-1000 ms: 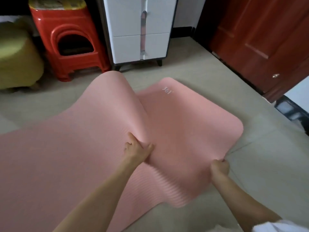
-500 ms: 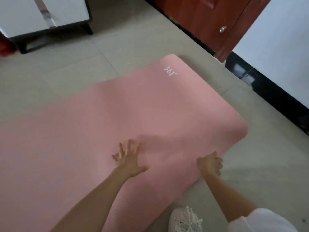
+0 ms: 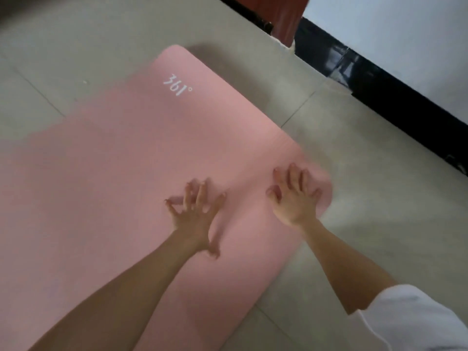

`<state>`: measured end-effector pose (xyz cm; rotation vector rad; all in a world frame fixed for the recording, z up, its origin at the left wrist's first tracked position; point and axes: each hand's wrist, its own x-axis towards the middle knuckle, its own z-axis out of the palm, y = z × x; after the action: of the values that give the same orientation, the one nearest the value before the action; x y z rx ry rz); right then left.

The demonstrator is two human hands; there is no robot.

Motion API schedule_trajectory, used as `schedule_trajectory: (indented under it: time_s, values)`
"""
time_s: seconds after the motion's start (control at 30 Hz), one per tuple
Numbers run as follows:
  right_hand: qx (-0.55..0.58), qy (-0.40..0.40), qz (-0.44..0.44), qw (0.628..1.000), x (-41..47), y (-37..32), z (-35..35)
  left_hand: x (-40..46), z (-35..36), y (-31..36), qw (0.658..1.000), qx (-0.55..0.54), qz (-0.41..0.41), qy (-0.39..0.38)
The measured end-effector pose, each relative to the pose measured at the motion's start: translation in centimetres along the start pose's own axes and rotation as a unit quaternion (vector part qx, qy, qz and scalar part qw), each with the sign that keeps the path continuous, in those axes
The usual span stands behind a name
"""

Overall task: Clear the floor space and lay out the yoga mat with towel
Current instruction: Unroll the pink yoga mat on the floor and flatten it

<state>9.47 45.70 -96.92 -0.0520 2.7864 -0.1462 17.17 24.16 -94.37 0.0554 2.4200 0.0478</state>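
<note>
Pink yoga mat (image 3: pixel 121 173) is lying flat on the tiled floor (image 3: pixel 342 153), running off the left edge of view, with its rounded short end pointing toward the wall. White "361°" lettering (image 3: pixel 177 85) is sitting near the far corner of that end. No towel is showing on the mat.

Both hands are resting palm-down on the mat close to its near right corner. The left hand (image 3: pixel 196 216) is lying with its fingers (image 3: pixel 202 196) spread wide and its thumb stretched back toward the person, pinching nothing. The right hand (image 3: pixel 295 198) is lying just beside the rounded corner, its fingers fanned apart too and its grip likewise empty; its fingertips are reaching almost to the mat's end edge. Motion blur is softening the fingertips of both hands. The two bare forearms are reaching in from the bottom of view, and a white sleeve (image 3: pixel 417 323) is covering the right upper arm.

Beyond the mat, a black skirting band (image 3: pixel 405 107) is running along the foot of a pale wall (image 3: pixel 405 34), and a reddish-brown door frame (image 3: pixel 286 19) is standing at the far end of it.
</note>
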Motion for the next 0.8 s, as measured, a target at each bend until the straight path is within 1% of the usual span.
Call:
schedule_trajectory:
  time_s: [0.07,0.13,0.17,0.2,0.27,0.3,0.37,0.47,0.5,0.53,0.67,0.8]
  values:
    - [0.030,-0.004,0.044,0.999,2.5,0.9,-0.3,1.2,-0.6,0.4,0.999,0.039,0.026,-0.021]
    - [0.056,-0.004,0.095,0.994,4.9,0.4,-0.9,1.7,-0.7,0.4,0.997,0.050,0.038,-0.036]
    - [0.072,-0.001,0.117,0.990,6.2,-0.3,-1.2,2.1,-0.7,0.2,0.997,0.050,0.050,-0.031]
    - [0.079,0.008,0.127,0.989,7.2,-1.2,-1.4,2.4,-0.8,-0.2,0.996,0.048,0.068,-0.009]
    - [0.071,0.040,0.107,0.991,8.2,-3.1,-1.2,3.7,-1.7,-1.2,0.991,0.045,0.106,0.062]
    - [0.065,0.064,0.086,0.992,8.4,-3.7,-0.9,4.9,-2.5,-1.6,0.989,0.040,0.110,0.090]
    - [0.054,0.113,0.030,0.992,8.7,-4.1,-0.4,7.9,-4.1,-1.5,0.988,0.029,0.101,0.112]
    - [0.037,0.135,-0.075,0.987,9.3,-4.1,-0.4,11.7,-6.2,-0.9,0.986,0.029,0.098,0.134]
    - [0.036,0.139,-0.091,0.985,9.5,-4.3,-0.5,12.6,-6.7,-1.0,0.983,0.030,0.101,0.147]
    - [0.037,0.141,-0.089,0.985,10.1,-4.7,-0.5,13.6,-7.2,-1.3,0.981,0.031,0.108,0.160]
    - [0.062,0.159,-0.018,0.985,11.5,-7.0,-0.4,17.2,-9.4,-2.0,0.968,0.011,0.147,0.205]
    - [0.054,0.166,-0.041,0.984,13.1,-7.8,-1.1,19.7,-11.3,-1.9,0.958,0.015,0.157,0.240]
